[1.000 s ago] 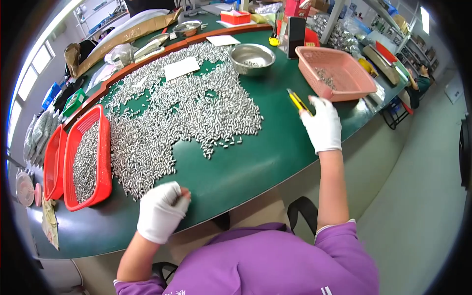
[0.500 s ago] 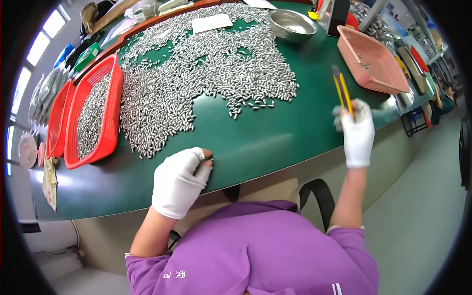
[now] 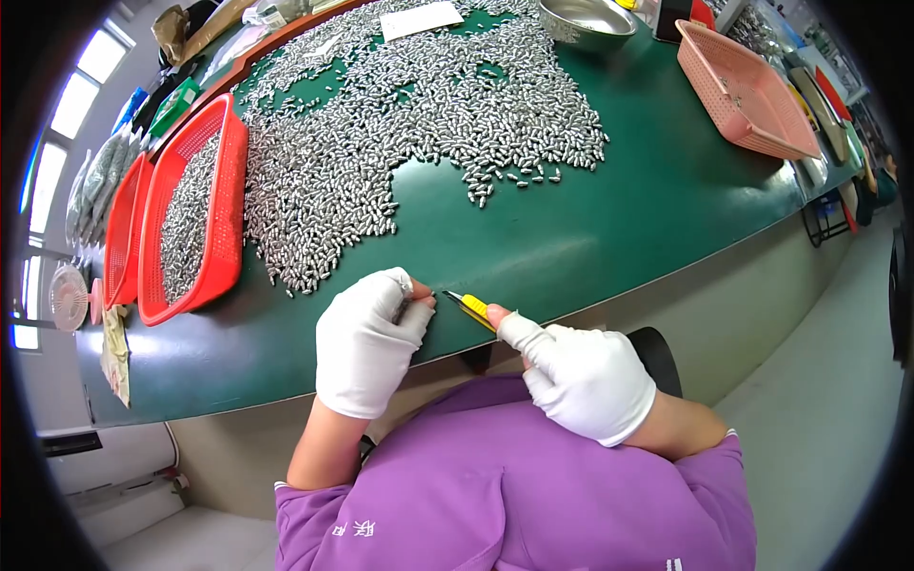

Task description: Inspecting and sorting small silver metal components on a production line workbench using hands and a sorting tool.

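Note:
My left hand (image 3: 369,341), in a white glove with bare fingertips, is closed in a pinch above the green table near its front edge. A tiny speck shows at those fingertips, too small to make out. In my right hand (image 3: 586,376), gloved the same way, is a yellow-and-black utility knife (image 3: 473,306). Its thin dark tip points at the left fingertips, with a small gap between. Beyond both hands spreads a wide layer of small silvery metal parts (image 3: 457,114), shaped like short pellets.
On the left, a red plastic basket (image 3: 233,200) holds more metal parts, beside a second red basket (image 3: 119,243). A white card (image 3: 422,19) lies on the parts. Farther off are a metal bowl (image 3: 595,36) and a pink basket (image 3: 752,128). The table's front edge (image 3: 609,297) curves close to me.
My right hand has swung from the right side of the table in to my left hand, bringing the utility knife. My left hand stays pinched. The view has shifted slightly.

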Demonstrator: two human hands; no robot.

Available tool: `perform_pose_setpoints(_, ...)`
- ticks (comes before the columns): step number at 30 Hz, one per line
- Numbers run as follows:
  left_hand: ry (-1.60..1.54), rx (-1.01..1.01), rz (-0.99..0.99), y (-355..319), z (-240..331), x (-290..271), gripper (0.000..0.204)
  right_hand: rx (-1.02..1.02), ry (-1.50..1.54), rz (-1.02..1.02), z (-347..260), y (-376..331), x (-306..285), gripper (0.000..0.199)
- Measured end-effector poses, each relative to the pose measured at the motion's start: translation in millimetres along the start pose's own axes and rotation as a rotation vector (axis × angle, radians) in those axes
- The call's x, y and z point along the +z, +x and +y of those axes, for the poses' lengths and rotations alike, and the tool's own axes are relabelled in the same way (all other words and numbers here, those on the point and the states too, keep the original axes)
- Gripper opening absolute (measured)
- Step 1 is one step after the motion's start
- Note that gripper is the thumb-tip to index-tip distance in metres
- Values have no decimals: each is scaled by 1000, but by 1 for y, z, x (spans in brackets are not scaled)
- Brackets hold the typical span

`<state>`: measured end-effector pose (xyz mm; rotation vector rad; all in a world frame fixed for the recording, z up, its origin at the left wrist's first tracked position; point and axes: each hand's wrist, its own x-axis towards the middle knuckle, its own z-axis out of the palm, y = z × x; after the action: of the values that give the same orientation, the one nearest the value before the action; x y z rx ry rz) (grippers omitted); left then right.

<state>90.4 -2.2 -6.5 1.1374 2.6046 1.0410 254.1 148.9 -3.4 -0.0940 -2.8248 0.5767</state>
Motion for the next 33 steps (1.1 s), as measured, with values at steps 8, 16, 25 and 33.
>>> perform_pose_setpoints(8,-8,-13,12,0,-1,-2,8,79,38,-62,-11,6,2,54)
perform_pose_setpoints(16,7,22,39,1,3,-2,6,81,45,-102,-10,10,0,53)
perform_pose_setpoints(25,32,11,2,4,5,-3,6,97,251,-162,3,29,-17,49)
perform_pose_setpoints(33,56,-2,-44,6,7,-7,7,89,88,-256,-3,21,-18,51)
